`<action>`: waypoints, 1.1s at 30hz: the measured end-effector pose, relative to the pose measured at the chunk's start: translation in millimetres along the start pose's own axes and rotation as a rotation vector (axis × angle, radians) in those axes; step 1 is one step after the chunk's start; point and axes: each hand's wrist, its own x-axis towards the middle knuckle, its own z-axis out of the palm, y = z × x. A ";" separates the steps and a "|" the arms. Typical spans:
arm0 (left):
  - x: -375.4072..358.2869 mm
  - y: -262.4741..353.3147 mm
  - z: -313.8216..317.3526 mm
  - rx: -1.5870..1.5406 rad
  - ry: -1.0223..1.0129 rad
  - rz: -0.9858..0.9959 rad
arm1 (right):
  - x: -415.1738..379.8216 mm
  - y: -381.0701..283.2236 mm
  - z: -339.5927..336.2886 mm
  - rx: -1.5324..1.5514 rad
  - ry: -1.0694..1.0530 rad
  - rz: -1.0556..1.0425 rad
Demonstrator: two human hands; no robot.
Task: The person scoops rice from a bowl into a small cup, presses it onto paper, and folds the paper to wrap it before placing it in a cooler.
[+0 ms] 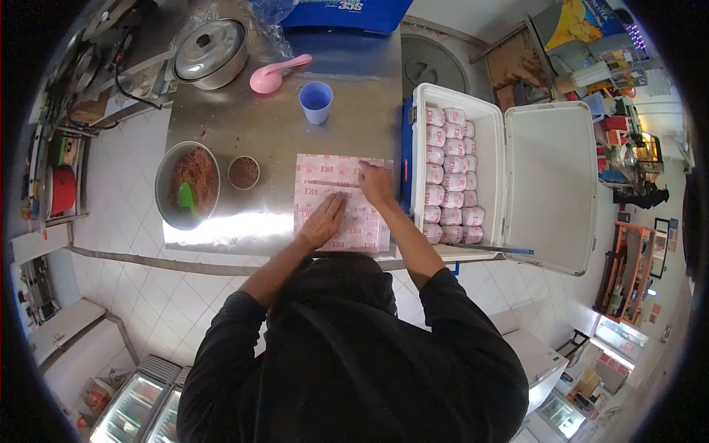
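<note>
Printed wrapping paper (pixel 354 230) in pink and white lies in a stack on the steel table (pixel 258 162), near its front edge. My left hand (pixel 323 221) rests flat on the paper with its fingers stretched out, holding nothing. Over the paper's upper right part is my right hand (pixel 374 182), its fingers curled in; whether they grip anything is too small to tell. A blue cup (pixel 316 102) stands beyond the paper. To the left are a small cup of brown food (pixel 244 173) and a metal bowl (pixel 164 199) of shredded brown food with a green scoop (pixel 185 195).
Right of the table, an open white cooler (pixel 473 109) holds several wrapped rolls (pixel 453 166), its lid (pixel 550 184) swung out to the right. A lidded pot (pixel 210 55), a pink ladle (pixel 267 78), clear plastic and a blue box (pixel 340 16) are at the back.
</note>
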 end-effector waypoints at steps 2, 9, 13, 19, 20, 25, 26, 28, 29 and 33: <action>1.9 -1.5 -2.3 0.012 0.016 0.009 | -1.2 2.0 -1.3 0.017 0.202 -0.084; 2.9 -2.6 -4.3 -0.049 0.033 -0.007 | -7.7 2.3 50.1 -0.002 0.160 0.004; 0.7 -5.4 3.3 -0.063 0.042 -0.027 | -1.5 -4.9 -8.4 0.107 0.001 -0.002; 1.2 -3.4 3.2 -0.168 0.071 -0.095 | 52.8 -4.0 -22.2 0.055 -0.047 -0.376; 2.0 -4.8 3.4 -0.153 0.066 -0.084 | 62.0 -0.1 -15.5 0.144 -0.150 -0.423; 2.4 -9.3 5.2 -0.124 0.120 -0.069 | 18.2 -25.3 -19.9 -0.118 -0.400 -0.460; 1.2 -11.7 7.0 -0.118 0.038 -0.054 | -13.3 -42.5 -31.0 0.030 -0.310 -0.295; -2.7 -15.6 13.2 -0.114 -0.131 -0.010 | -61.5 -54.0 -30.2 0.078 -0.162 -0.240; -3.8 -15.3 18.7 -0.165 -0.048 -0.052 | -71.7 -42.7 -8.4 -0.023 -0.101 -0.360; -25.4 -8.8 22.8 -0.368 0.074 -0.238 | -94.5 -27.0 31.0 -0.094 0.105 -0.454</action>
